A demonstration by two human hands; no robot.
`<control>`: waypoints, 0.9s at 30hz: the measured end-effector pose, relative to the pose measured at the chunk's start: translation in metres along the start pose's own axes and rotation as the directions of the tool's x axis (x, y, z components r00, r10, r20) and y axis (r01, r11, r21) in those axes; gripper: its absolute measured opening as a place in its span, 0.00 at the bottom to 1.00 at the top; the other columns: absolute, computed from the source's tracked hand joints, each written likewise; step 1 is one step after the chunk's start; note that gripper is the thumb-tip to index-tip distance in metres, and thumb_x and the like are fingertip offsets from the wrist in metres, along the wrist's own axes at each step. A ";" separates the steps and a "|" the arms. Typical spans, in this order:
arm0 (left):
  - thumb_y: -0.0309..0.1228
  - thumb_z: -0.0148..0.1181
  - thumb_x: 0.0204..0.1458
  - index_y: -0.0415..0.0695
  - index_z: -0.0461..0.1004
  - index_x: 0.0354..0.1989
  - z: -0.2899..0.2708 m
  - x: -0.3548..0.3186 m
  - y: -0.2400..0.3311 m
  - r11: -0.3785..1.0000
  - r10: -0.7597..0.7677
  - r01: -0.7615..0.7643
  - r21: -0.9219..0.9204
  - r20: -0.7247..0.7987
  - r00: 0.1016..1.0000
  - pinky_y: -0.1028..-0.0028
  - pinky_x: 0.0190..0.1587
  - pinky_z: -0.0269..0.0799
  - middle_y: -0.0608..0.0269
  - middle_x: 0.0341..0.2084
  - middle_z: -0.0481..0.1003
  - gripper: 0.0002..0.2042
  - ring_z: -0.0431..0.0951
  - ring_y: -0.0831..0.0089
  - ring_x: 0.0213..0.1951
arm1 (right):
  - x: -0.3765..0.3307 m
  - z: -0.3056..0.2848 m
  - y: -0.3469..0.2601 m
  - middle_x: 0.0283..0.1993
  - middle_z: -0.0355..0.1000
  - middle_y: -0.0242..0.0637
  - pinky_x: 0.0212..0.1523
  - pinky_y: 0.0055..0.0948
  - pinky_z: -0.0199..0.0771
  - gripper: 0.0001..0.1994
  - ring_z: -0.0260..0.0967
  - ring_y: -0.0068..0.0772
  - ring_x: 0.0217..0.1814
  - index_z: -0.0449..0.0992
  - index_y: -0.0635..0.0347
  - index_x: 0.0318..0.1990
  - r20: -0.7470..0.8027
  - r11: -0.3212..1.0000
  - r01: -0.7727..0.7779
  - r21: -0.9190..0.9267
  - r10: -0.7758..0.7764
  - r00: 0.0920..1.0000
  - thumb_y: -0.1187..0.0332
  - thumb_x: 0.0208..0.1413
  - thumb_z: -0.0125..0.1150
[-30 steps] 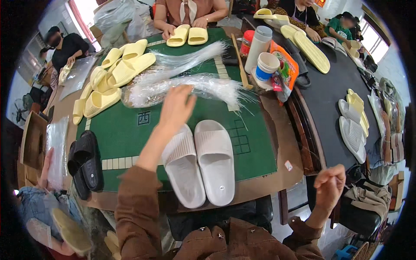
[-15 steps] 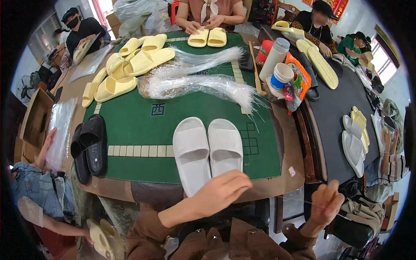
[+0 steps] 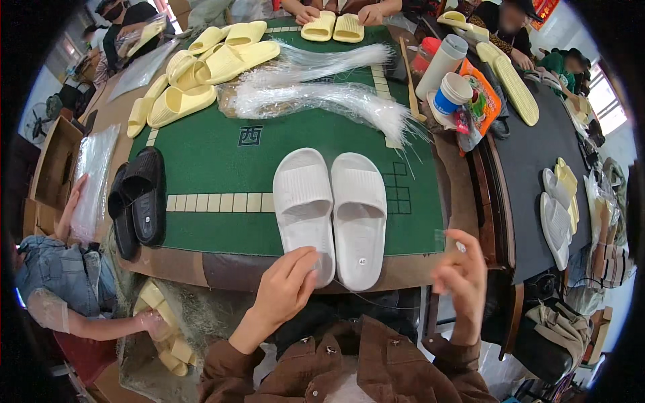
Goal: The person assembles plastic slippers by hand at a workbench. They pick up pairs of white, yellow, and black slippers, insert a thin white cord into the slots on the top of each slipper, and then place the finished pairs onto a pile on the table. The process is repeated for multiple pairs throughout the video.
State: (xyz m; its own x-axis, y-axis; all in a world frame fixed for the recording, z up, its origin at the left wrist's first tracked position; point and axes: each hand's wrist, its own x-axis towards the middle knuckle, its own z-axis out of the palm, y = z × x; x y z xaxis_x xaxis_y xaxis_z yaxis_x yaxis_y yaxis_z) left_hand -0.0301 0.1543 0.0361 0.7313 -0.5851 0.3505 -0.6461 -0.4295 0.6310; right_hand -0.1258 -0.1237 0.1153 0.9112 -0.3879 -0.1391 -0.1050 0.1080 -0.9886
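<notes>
A pair of white slide sandals [image 3: 304, 213] lies side by side on the green mat [image 3: 222, 232], heels toward me. My left hand [image 3: 285, 285] is closed in a pinch beside the left sandal's heel; whatever its fingertips hold is hidden. A thin clear plastic strand [image 3: 386, 306] curves from the sandals' heels toward my right hand [image 3: 462, 275]. That hand is raised off the table's front edge to the right, fingers bent and slightly blurred, with thumb and curled fingers apparently on the strand. A small clear piece shows by its index fingertip.
Bundles of clear plastic strands [image 3: 316, 101] lie mid-table, with yellow slides [image 3: 181, 106] behind left and black slides [image 3: 149, 201] at left. A cup [image 3: 451, 94] and bottle [image 3: 440, 64] stand at right. Co-workers sit around; one reaches into a sack [image 3: 222, 322] at lower left.
My left hand has moved left and up, off the sandals' middle to the left heel. My right hand has risen and shifted left. The co-worker's hand at lower left is deeper among the yellow slides.
</notes>
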 end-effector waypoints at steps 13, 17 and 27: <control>0.51 0.66 0.45 0.25 0.55 0.60 0.022 0.060 -0.030 0.989 -0.131 0.120 0.089 0.130 0.983 0.54 0.54 0.66 0.30 0.52 0.64 0.45 0.67 0.37 0.53 | 0.079 0.092 0.096 0.48 0.68 0.53 0.47 0.48 0.67 0.14 0.66 0.56 0.48 0.70 0.69 0.47 0.377 0.537 0.521 -0.663 -0.361 0.853 0.68 0.59 0.51; 0.50 0.68 0.41 0.25 0.58 0.56 0.021 0.075 -0.034 0.963 -0.262 0.236 0.133 0.231 0.937 0.53 0.52 0.68 0.30 0.49 0.66 0.44 0.70 0.37 0.50 | 0.105 0.096 0.103 0.42 0.70 0.57 0.46 0.50 0.66 0.14 0.67 0.59 0.45 0.71 0.71 0.40 0.445 0.593 0.470 -0.654 -0.201 0.873 0.65 0.61 0.45; 0.39 0.65 0.42 0.29 0.72 0.36 0.064 0.083 -0.042 0.920 -0.324 0.296 0.257 0.073 0.943 0.54 0.40 0.73 0.36 0.33 0.74 0.23 0.76 0.43 0.37 | 0.119 0.111 0.115 0.29 0.71 0.63 0.38 0.55 0.68 0.17 0.70 0.64 0.34 0.74 0.71 0.28 0.399 0.602 0.361 -0.712 -0.076 0.914 0.65 0.58 0.44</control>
State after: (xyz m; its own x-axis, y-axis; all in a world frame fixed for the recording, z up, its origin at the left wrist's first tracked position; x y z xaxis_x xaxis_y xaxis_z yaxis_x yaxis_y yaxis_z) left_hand 0.0438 0.0792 -0.0057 0.8830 -0.4633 0.0754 -0.4342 -0.7451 0.5063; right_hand 0.0143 -0.0560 -0.0086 0.9996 0.0021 -0.0287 -0.0181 -0.7272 -0.6862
